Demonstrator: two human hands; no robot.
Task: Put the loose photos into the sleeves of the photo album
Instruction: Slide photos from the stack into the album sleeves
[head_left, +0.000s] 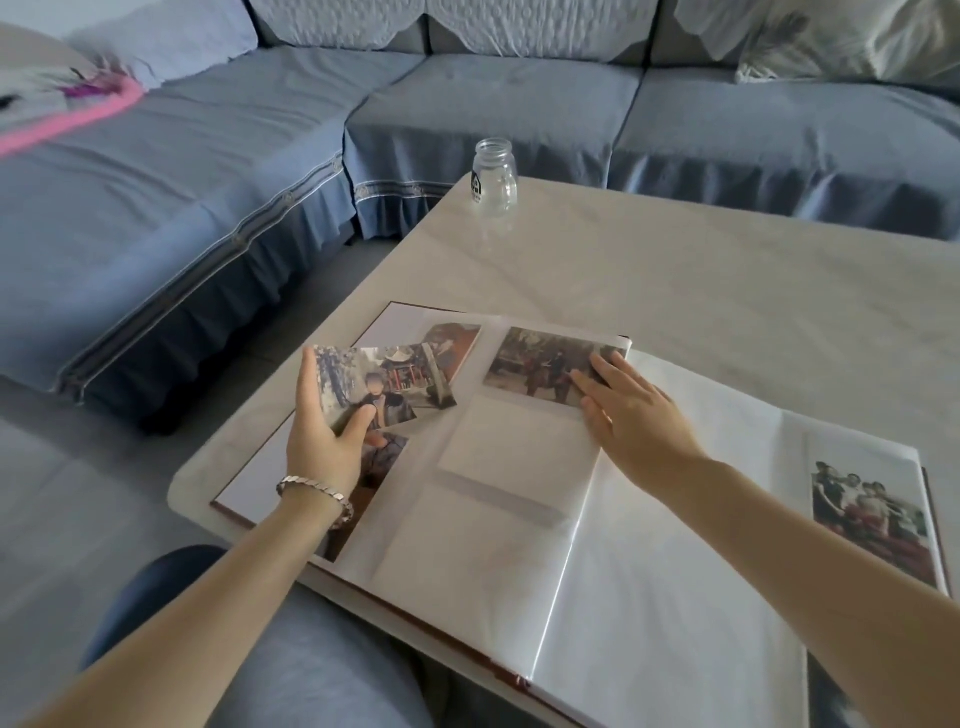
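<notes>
Blue sofa stood behind a pale table, which bore the open photo album. Right hand lay flat, fingers straight, on a sleeved photo; left hand gripped the loose photos over the album's left page. Glass jar stood at the far table corner.

A pale table carries an open album at its near edge and a glass jar at the far corner.

The open brown-covered photo album is lying on the pale marble table, the clear glass jar standing behind it, before the blue sofa.
</notes>
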